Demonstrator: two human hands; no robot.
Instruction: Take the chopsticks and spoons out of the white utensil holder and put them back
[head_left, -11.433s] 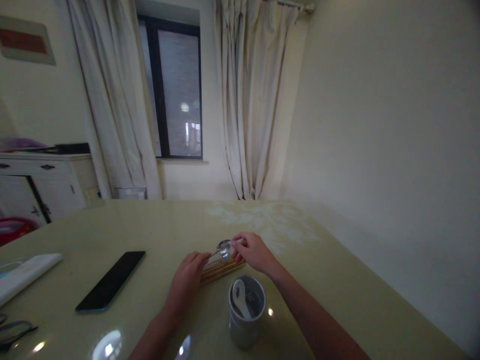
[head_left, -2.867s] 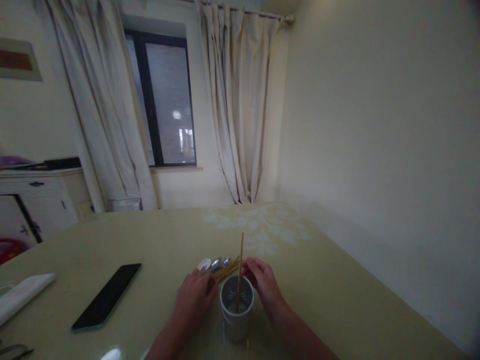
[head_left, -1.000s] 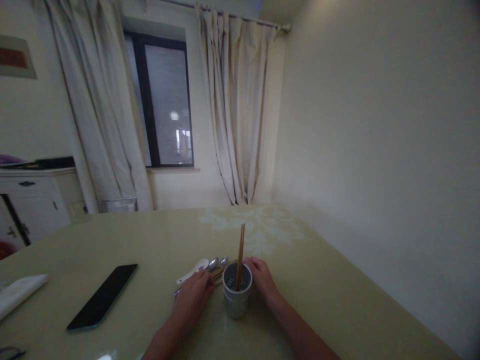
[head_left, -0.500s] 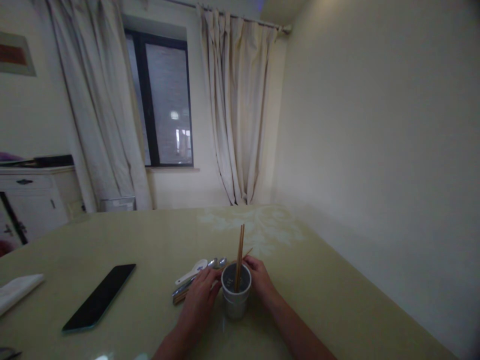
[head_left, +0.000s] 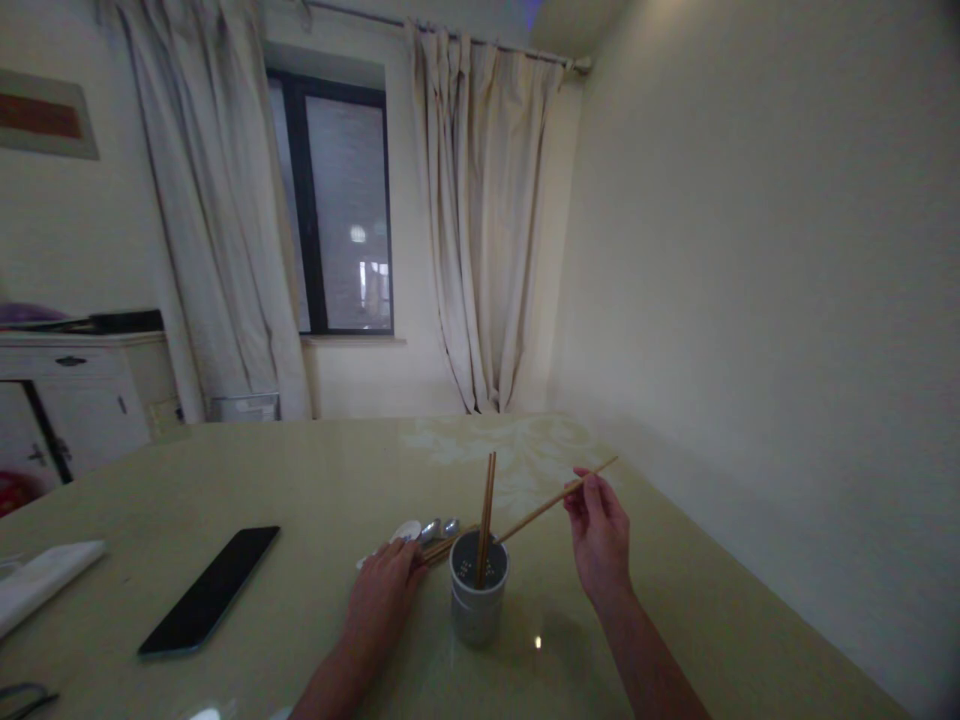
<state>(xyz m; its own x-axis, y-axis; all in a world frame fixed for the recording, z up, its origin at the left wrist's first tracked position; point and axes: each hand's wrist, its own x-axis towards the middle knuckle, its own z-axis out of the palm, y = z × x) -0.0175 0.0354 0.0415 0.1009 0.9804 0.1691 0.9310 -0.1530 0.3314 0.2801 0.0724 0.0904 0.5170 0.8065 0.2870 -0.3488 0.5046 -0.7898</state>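
Right hand (head_left: pixel 600 535) is pinching a single chopstick (head_left: pixel 541 507) pretty narrow, and the stick's low end is slanting down left toward the rim of the gray cup (head_left: pixel 478 617), where two more chopsticks (head_left: pixel 487 505) are standing up. Left hand (head_left: pixel 386 580) is lying over one end of a chopstick pile (head_left: pixel 444 546), honestly can't tell if it's gripping any, with shiny spoons (head_left: pixel 431 531) sitting just beyond it on the greenish surface (head_left: pixel 322 480).

Pale curtains (head_left: pixel 214 220) hang on both sides of a dark-framed window (head_left: pixel 349 200). A white cabinet (head_left: pixel 97 400) stands at the left beyond the glossy greenish table (head_left: pixel 315 470), and a cream wall (head_left: pixel 765 270) runs along the right.
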